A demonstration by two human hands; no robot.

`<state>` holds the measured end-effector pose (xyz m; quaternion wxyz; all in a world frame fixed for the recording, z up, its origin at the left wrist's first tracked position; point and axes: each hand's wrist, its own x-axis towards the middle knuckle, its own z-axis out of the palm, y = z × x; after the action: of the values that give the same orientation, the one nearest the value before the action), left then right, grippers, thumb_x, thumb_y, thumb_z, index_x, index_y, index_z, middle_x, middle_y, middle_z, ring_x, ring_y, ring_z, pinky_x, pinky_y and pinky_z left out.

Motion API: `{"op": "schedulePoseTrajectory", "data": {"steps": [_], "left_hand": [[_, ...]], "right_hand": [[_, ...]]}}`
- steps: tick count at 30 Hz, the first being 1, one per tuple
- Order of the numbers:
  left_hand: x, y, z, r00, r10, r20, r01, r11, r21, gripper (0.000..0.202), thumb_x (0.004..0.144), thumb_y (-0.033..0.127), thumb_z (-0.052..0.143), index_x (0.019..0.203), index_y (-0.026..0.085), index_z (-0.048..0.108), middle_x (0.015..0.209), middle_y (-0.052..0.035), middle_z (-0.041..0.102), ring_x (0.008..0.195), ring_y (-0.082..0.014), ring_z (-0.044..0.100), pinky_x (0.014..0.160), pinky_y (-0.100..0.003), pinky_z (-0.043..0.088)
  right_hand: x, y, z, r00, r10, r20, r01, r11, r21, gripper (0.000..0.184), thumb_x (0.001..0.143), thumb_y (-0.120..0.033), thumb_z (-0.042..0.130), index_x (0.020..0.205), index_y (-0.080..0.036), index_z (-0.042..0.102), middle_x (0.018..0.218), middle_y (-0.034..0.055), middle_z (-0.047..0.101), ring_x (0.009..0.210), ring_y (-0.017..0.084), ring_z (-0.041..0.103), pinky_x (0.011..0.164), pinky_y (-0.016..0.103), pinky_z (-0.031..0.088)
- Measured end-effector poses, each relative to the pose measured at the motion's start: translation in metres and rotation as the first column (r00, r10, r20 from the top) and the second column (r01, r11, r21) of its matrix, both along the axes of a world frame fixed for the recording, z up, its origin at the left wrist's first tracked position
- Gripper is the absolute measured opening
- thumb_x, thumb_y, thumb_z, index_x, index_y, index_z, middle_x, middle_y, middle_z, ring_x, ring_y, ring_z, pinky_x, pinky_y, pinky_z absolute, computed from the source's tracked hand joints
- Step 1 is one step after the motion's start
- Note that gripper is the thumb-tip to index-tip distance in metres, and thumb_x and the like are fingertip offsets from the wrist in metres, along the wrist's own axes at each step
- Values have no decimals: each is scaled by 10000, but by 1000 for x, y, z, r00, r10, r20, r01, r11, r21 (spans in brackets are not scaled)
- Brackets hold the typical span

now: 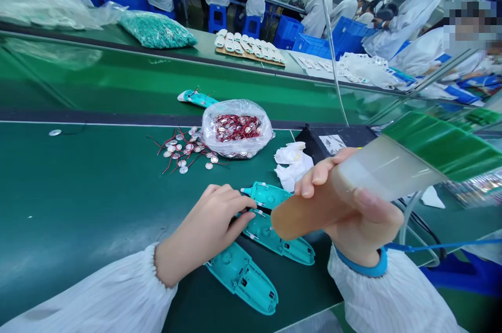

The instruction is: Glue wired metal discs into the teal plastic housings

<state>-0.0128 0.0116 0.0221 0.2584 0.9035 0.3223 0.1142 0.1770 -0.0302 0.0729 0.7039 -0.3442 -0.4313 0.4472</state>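
Note:
My left hand (219, 218) has its thumb and fingers pinched at the narrow end of a teal plastic shell (278, 233), partly covering that end. Raised above the shells, my right hand (364, 218) is wrapped around a tilted, bottle-shaped thing (306, 215), brown at its rounded lower end and translucent white further up. Another teal shell (270, 194) lies just behind. A third shell (245, 280) is nearest to me, its far end hidden under my left hand. All three lie hollow side up, with small fittings inside.
A plastic bag (212, 129) of discs with red wires stands behind, loose wired discs (184, 150) beside it. Crumpled white tissue (294, 163) and a black box (333, 139) sit to the right. Across the green conveyor (149, 79) are a bag of teal parts (157, 30) and co-workers.

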Motion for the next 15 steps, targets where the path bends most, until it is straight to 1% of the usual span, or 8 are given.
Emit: {"op": "schedulePoseTrajectory", "data": {"steps": [3, 7, 15], "left_hand": [[1, -3, 0, 1000, 8, -3, -8, 1000, -12, 156, 922, 251, 491, 1018, 236, 613, 874, -11, 665, 848, -216, 554, 737, -355, 355], [2, -6, -1, 999, 27, 22, -27, 1000, -14, 153, 920, 245, 485, 1014, 233, 606, 859, -6, 664, 829, -215, 556, 724, -347, 352], [1, -8, -5, 999, 25, 48, -27, 999, 39, 166, 915, 228, 479, 1025, 222, 603, 855, -14, 649, 828, -224, 557, 711, -360, 355]], "right_hand": [[1, 1, -3, 1000, 15, -15, -15, 1000, 5, 225, 680, -320, 698, 865, -253, 589, 678, -10, 626, 550, 174, 593, 530, 321, 499], [2, 2, -5, 998, 64, -11, -64, 998, -2, 249, 684, -317, 718, 883, -239, 590, 694, 0, 627, 560, 178, 599, 534, 320, 498], [-2, 2, -9, 996, 83, 10, -83, 996, -28, 275, 684, -346, 716, 882, -249, 551, 685, -11, 606, 550, 188, 585, 514, 333, 480]]}}
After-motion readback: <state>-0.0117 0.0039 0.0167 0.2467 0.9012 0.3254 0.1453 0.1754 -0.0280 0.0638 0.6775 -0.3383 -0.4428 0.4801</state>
